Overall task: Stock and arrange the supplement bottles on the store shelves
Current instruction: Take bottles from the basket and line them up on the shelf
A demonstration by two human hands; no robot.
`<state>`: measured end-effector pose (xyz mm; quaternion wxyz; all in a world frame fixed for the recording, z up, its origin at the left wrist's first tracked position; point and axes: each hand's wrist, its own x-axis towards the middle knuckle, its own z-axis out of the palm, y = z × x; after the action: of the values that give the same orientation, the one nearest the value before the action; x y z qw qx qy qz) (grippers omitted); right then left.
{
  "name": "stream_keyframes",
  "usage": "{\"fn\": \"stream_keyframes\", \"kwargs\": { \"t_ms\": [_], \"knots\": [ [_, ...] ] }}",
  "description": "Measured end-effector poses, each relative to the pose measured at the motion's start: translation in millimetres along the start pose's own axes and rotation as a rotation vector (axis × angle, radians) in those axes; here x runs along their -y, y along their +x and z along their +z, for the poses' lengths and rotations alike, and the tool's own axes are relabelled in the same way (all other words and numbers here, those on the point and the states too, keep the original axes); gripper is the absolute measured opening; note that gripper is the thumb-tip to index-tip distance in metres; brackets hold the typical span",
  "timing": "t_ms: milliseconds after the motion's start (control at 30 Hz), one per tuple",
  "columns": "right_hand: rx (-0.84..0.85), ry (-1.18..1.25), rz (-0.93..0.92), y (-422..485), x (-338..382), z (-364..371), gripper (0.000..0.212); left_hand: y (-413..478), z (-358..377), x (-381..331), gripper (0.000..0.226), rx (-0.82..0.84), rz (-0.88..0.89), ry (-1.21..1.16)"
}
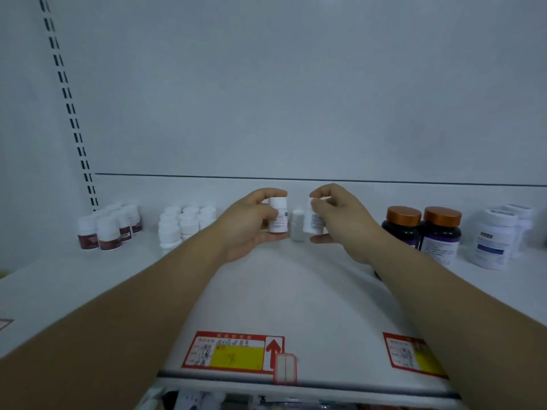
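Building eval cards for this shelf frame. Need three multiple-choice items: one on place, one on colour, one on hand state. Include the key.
1. Where do the copper-capped dark bottles stand?
A) far left B) right of centre C) dead centre
2. Label colour on the far-left bottles?
A) maroon B) green C) yellow
3. What do the left hand and right hand do?
A) both empty B) only one holds a bottle C) each grips a white bottle

Key: 1 B, they stand beyond the right hand. 2 A, dark red bands show. 3 C, fingers curl round the left white bottle and the right white bottle.
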<state>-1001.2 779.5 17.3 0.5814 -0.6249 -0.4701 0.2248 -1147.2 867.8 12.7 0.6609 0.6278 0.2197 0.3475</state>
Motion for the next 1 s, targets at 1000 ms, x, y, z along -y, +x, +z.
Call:
{"fn": "stream_keyframes", "kwargs": {
  "t_ms": [1000],
  "knots": [
    [0.151, 0.279, 0.034, -8.9, 6.9, -3.1, 0.008, -11.1, -4.2, -7.2, 0.024, -0.003, 0.028, -0.065]
  ]
}}
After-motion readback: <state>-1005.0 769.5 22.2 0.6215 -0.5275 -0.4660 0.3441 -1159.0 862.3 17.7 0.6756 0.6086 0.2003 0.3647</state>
